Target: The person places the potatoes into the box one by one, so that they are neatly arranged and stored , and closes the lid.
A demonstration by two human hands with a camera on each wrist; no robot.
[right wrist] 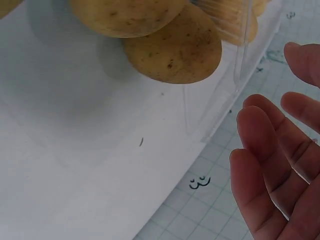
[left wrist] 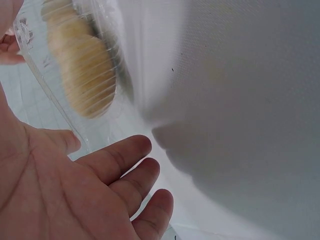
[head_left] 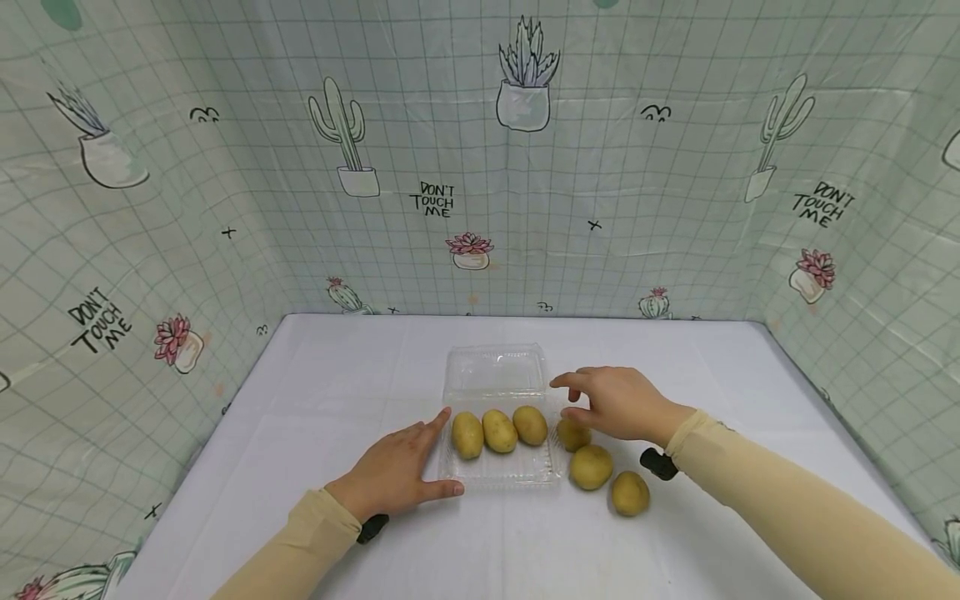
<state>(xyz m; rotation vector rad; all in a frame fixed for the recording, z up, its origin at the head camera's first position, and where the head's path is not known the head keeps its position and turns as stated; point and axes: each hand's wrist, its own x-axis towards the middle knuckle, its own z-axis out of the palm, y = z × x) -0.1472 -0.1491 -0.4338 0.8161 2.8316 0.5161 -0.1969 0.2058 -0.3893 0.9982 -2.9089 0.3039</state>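
A clear plastic clamshell box (head_left: 498, 477) lies with its lid (head_left: 497, 371) folded back, away from me. Three potatoes stand in a row inside it: a left potato (head_left: 467, 436), a middle potato (head_left: 499, 431) and a right potato (head_left: 530, 426). My left hand (head_left: 393, 468) is at the box's left side, fingers extended, index fingertip by the rim; whether it touches cannot be told. My right hand (head_left: 618, 402) hovers at the box's right side with loosely bent fingers, above a loose potato (head_left: 573, 435) it partly hides. Nothing shows in its grasp in the right wrist view.
Beside the box on the right, a second loose potato (head_left: 591, 467) and a third loose potato (head_left: 630, 493) lie in a slanting line toward me. White cloth covers the table (head_left: 337, 358). A patterned curtain (head_left: 480, 167) closes off the back and both sides.
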